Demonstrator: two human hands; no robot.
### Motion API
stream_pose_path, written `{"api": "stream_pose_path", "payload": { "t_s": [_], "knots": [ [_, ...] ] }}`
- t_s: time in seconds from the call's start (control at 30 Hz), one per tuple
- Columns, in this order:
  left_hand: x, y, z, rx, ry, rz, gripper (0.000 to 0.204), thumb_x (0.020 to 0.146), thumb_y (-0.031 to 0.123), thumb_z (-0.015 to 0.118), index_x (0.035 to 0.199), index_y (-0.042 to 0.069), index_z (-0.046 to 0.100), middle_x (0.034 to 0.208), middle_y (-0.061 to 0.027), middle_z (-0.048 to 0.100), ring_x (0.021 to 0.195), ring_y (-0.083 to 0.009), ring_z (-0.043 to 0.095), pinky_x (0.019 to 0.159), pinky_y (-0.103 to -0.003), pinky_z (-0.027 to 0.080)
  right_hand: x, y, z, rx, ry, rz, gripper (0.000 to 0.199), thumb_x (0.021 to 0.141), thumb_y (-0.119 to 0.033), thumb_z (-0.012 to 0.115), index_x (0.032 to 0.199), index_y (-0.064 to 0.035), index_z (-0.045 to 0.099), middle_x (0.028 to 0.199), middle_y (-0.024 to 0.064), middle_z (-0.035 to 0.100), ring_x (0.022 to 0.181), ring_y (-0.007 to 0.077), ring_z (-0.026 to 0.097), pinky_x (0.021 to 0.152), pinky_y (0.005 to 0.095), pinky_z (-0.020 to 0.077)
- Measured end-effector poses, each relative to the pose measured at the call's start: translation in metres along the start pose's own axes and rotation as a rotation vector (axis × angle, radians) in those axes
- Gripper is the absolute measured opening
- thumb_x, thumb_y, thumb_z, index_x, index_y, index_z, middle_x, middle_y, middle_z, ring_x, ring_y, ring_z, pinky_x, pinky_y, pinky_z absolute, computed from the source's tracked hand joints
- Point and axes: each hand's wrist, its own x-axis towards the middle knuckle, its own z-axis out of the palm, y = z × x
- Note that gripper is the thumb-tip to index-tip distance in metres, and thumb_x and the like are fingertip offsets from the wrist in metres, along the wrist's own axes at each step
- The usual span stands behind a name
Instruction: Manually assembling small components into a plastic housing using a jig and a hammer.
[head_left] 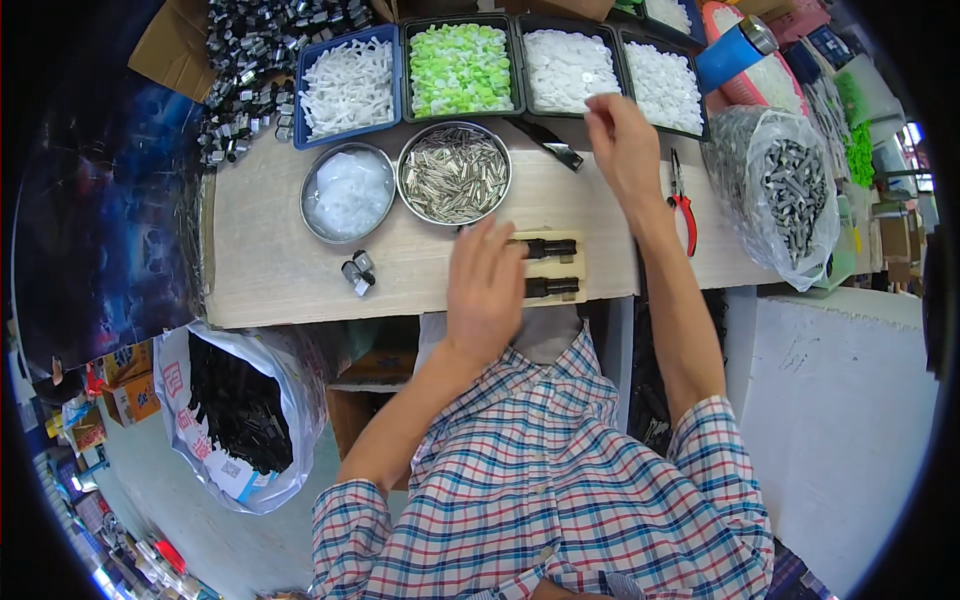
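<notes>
Left hand (487, 285) laid flat, fingers spread, over a pale block (556, 268) bearing 2 black parts (550, 247) — nothing gripped. Right hand (622, 140) raised by the white-piece tray (566, 68), fingertips pinched; what is pinched cannot be told. Pale wooden bench (270, 270) — 2 round metal bowls (454, 173) behind. White printed bag (235, 410) of black pieces on the floor, left.

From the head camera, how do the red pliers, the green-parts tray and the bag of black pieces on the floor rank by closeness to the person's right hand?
1. Red pliers: on the table, just right of and below the right hand.
2. Green-parts tray: at the table's back edge, to the hand's left.
3. Bag of black pieces: on the floor at lower left, farthest.
</notes>
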Motion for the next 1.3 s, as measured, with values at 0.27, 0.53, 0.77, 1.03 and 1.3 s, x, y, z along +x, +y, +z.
{"api": "stream_pose_path", "payload": {
  "t_s": [0.27,0.53,0.77,1.03,1.3],
  "knots": [
    [0.063,-0.061,0.011,0.181,-0.043,-0.141,0.018,0.083,-0.007,0.063,0.101,-0.008,0.063,0.129,-0.0331,0.054,0.13,-0.054,0.044,0.109,-0.054,0.039,0.042,0.017,0.034,-0.374,-0.081,0.075,0.016,0.088,-0.018,0.071,0.095,-0.0041,0.068,0.101,0.0168,0.063,0.083,0.0368,0.067,0.074,0.0434,0.0549],
    [0.058,-0.067,0.016,0.14,-0.016,-0.16,0.015,0.084,-0.006,0.063,0.098,-0.01,0.062,0.126,-0.0337,0.054,0.13,-0.0549,0.043,0.111,-0.053,0.038,0.029,0.015,0.025,-0.004,0.1,0.006,0.008,0.09,-0.01,0.069,0.089,-0.0033,0.066,0.096,0.0124,0.061,0.071,0.0248,0.061,0.066,0.0353,0.0514],
    [0.047,-0.04,-0.008,-0.248,0.053,-0.327,0.01,0.091,-0.002,0.06,0.101,-0.005,0.061,0.103,-0.0183,0.064,0.094,-0.034,0.061,0.081,-0.041,0.05,-0.074,-0.069,0.009,0.425,-0.145,0.2,0.007,0.097,-0.006,0.063,0.097,0.0009,0.062,0.09,0.004,0.064,0.08,0.0099,0.059,0.072,0.0243,0.0492],
    [-0.002,0.032,-0.025,-1.08,0.005,-0.757,0.011,0.1,0.001,0.057,0.11,-0.002,0.058,0.102,-0.0053,0.064,0.088,-0.0095,0.064,0.081,-0.024,0.054,-0.141,-0.124,-0.011,1.023,-0.165,0.706,0.012,0.102,-0.013,0.06,0.105,-0.0008,0.059,0.099,0.0031,0.065,0.086,0.007,0.06,0.078,0.0226,0.0516],
    [-0.015,0.038,-0.025,-1.153,0.055,-0.823,0.014,0.097,-0.002,0.061,0.109,-0.002,0.053,0.101,-0.0079,0.063,0.09,-0.0111,0.065,0.084,-0.025,0.056,-0.159,-0.127,-0.013,1.022,-0.113,0.647,0.01,0.101,-0.009,0.06,0.104,0.0002,0.059,0.101,0.0057,0.066,0.086,0.0088,0.061,0.079,0.0238,0.0526]
  ]
}}
